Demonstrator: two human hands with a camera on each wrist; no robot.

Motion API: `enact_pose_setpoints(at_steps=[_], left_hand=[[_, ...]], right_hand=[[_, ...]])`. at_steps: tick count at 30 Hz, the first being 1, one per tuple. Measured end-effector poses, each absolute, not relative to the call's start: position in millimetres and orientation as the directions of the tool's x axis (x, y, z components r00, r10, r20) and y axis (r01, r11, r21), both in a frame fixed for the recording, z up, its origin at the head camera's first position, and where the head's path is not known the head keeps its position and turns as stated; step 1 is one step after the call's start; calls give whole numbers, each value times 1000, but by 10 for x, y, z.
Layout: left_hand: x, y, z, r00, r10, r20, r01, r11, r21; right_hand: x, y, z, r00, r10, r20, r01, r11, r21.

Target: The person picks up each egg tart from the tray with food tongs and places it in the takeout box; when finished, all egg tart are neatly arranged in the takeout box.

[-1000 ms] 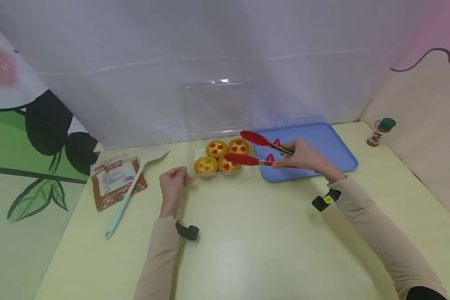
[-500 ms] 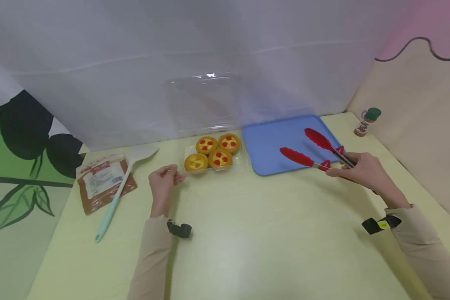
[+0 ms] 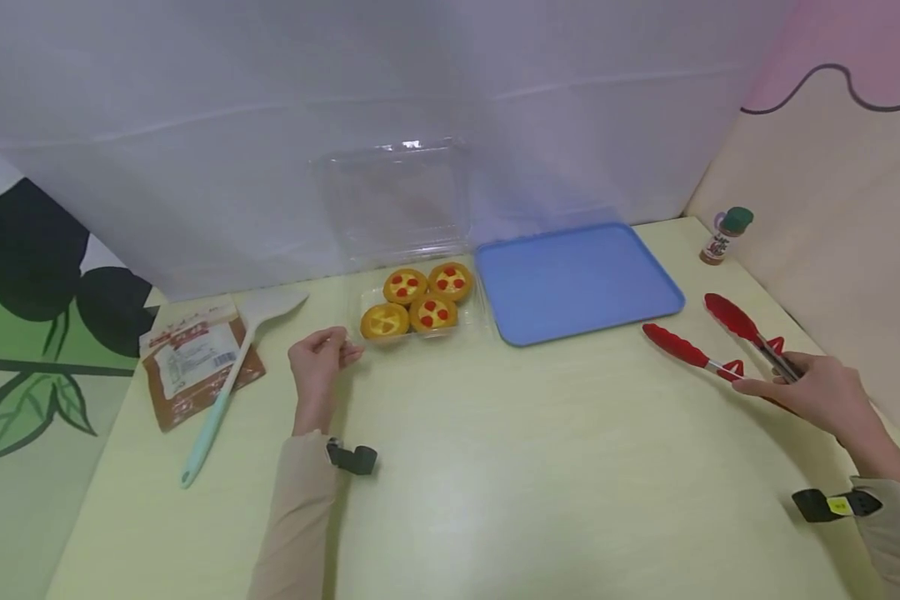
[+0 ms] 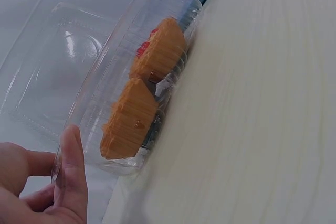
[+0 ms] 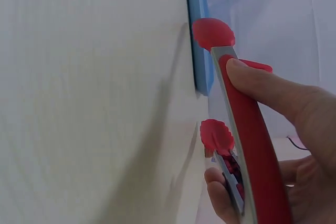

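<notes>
My left hand (image 3: pixel 318 362) pinches the near left corner of a clear plastic box (image 4: pixel 89 95) between thumb and fingers. Inside that box sit several egg tarts (image 3: pixel 432 312), most with red pieces on top; its lid (image 3: pixel 397 200) stands raised against the back wall. At the right side of the table my right hand (image 3: pixel 821 396) holds a pair of red-tipped tongs (image 5: pixel 252 145), thumb on one arm and fingers round the other. The two tong tips are spread apart with nothing between them. They hang to the right of the blue tray (image 3: pixel 577 283).
A brown food packet (image 3: pixel 195 362) lies at the left with a spatula (image 3: pixel 228 383) across it, its pale green handle toward the front. A small green-capped seasoning bottle (image 3: pixel 723 237) stands at the back right. The cloth-covered wall (image 3: pixel 195 192) closes off the back edge.
My right hand has carried the tongs from over the tart box and tray to the right and nearer to me. The left hand stays on the box corner. The head view has shifted slightly right.
</notes>
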State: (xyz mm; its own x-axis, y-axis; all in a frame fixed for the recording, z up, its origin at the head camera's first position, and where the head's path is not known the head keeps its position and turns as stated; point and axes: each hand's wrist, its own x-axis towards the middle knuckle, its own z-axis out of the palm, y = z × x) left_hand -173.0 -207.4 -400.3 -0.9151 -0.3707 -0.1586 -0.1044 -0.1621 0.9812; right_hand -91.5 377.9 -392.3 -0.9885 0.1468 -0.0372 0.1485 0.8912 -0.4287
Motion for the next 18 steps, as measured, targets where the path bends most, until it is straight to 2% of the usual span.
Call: enact_pose_setpoints(at_steps=[10,14,18], left_hand=[[-1756,-2073,-4034,-908,-389,-155,-105,-148,983],[-1765,-2060,-4032,-909,-386,-157,-112,-136,984],[-1766,-2067,-4029,-916,-370,-156,-114,-132,985]], right_hand=[[-926,3812,-4093,-990,133,-42,139,909,-392],[-979,3796,-4134,-985,137,-107,168,905,-391],[-1025,3773,-4024,-966,100,-237,180,920,-349]])
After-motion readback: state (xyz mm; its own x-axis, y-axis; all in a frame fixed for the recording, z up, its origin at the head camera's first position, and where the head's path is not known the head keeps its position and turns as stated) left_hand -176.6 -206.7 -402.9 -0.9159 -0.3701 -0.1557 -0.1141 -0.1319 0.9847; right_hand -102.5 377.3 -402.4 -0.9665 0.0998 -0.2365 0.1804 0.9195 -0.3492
